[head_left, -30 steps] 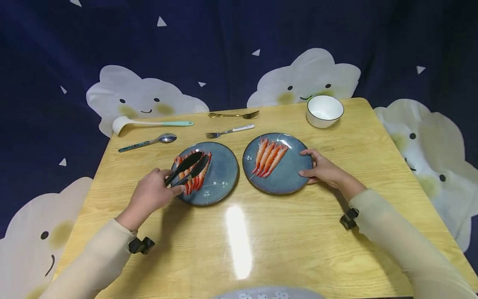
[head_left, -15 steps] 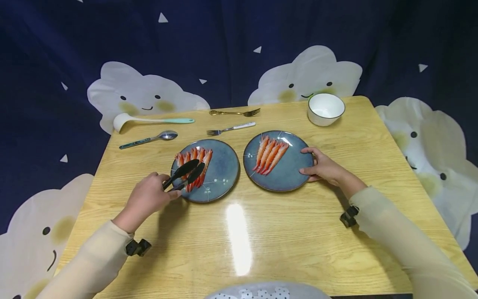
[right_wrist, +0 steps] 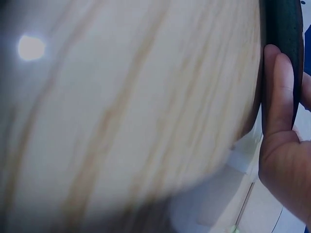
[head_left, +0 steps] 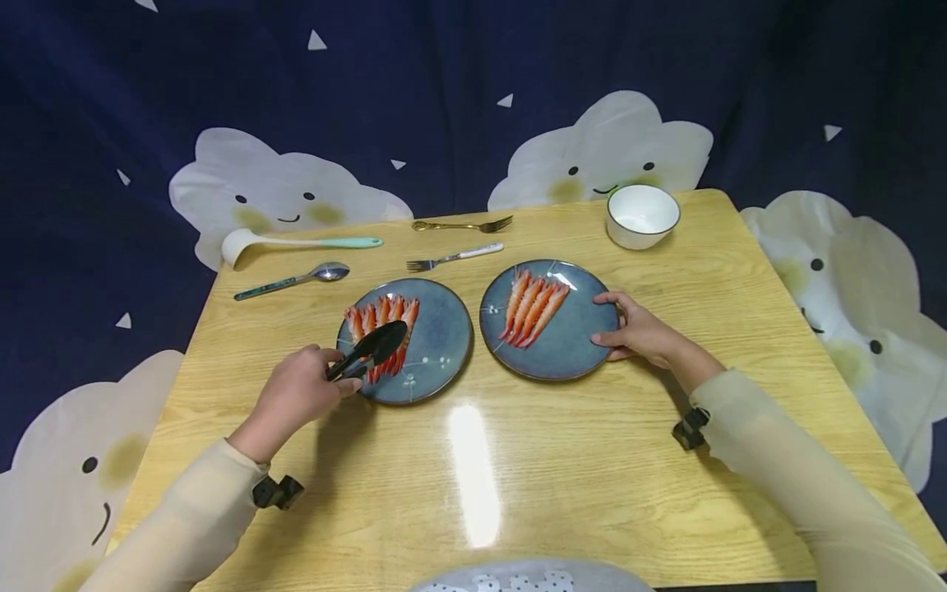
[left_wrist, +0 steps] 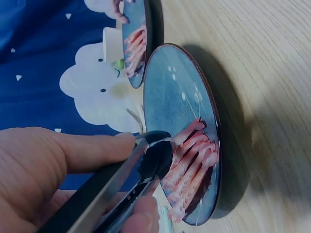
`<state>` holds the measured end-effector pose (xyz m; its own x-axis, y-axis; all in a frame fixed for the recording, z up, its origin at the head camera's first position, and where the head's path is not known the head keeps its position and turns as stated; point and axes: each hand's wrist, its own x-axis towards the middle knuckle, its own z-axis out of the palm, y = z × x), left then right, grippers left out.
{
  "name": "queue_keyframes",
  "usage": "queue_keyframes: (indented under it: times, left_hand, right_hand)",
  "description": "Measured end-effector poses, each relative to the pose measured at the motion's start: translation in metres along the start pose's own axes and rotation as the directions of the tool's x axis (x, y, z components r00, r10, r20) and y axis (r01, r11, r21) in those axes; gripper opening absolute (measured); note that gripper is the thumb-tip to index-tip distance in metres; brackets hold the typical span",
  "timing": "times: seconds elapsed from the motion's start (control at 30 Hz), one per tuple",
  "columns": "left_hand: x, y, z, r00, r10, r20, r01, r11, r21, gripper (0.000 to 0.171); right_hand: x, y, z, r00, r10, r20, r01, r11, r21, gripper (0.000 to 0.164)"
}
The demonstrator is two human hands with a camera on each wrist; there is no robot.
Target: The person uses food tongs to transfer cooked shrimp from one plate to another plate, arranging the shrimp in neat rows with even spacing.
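In my left hand (head_left: 299, 395) I hold a pair of black-tipped tongs (head_left: 370, 349), thumb on one arm and fingers on the other. Their tips hover at the shrimp (head_left: 382, 316) lying side by side on the left blue plate (head_left: 444, 329); whether they touch is unclear. The left wrist view shows the tong heads (left_wrist: 158, 153) beside the shrimp (left_wrist: 192, 165), with no shrimp visibly between them. My right hand (head_left: 639, 333) pinches the right rim of a second blue plate (head_left: 573, 345), thumb on top. Several shrimp (head_left: 534, 308) lie in a row on it.
Behind the plates lie a white ladle with a mint handle (head_left: 303, 242), a spoon (head_left: 292, 281), a white-handled fork (head_left: 455, 257) and a gold fork (head_left: 462, 226). A white bowl (head_left: 642, 216) stands at the table's back right. A grey patterned edge (head_left: 533, 575) shows at the front.
The tongs have drawn back a little toward me from the shrimp's upper part, and their tips now overlap in the head view. My right hand stays on its plate.
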<state>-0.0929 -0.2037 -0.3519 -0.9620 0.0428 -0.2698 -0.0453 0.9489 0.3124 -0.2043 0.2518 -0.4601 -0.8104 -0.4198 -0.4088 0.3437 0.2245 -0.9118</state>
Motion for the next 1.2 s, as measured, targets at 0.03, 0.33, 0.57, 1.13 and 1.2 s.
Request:
queue_keyframes:
  times: [0.03, 0.33, 0.57, 1.13, 1.2]
  left_hand:
    - [0.0, 0.0, 0.001, 1.0, -0.003, 0.006, 0.003, 1.0, 0.001, 0.057]
    - [0.007, 0.008, 0.006, 0.999, 0.04, 0.021, -0.04, 0.999, 0.006, 0.057]
    - [0.009, 0.003, 0.002, 0.999, 0.002, 0.04, 0.001, 0.998, -0.062, 0.066]
    - [0.011, -0.012, 0.0, 0.956, -0.124, 0.267, 0.212, 0.92, -0.33, 0.081]
    - [0.011, -0.015, 0.0, 0.951, -0.134, 0.278, 0.23, 0.907, -0.352, 0.081]
  right_hand:
    - [0.0, 0.0, 0.0, 1.0, 0.0, 0.003, 0.0, 1.0, 0.0, 0.072]
    - [-0.003, -0.002, 0.001, 1.0, -0.007, -0.002, 0.007, 1.0, -0.009, 0.073]
    - [-0.002, -0.002, 0.001, 1.0, -0.012, -0.001, 0.012, 0.999, -0.031, 0.072]
    - [-0.003, -0.003, 0.002, 1.0, 0.003, -0.005, -0.004, 0.999, -0.047, 0.074]
    - [-0.003, -0.004, 0.002, 1.0, 0.004, 0.0, -0.004, 0.999, -0.044, 0.074]
